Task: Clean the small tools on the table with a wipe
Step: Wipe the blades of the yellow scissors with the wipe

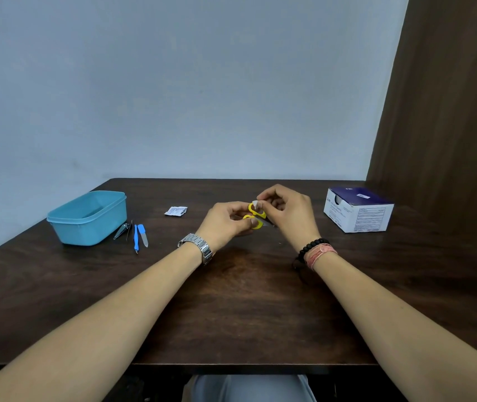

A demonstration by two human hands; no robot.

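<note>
Between both hands, left hand grips yellow scissors; right hand apparently pinches wipe.

We list: surface, dark wood grain, faint sheen; tub, smooth blue plastic; scissors, glossy yellow plastic handles; box, printed cardboard; watch, polished metal links.

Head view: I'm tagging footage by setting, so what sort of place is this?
Probably a plain room at home or in an office: a dark wooden table set against a bare pale blue wall, with a brown curtain at the right.
</note>
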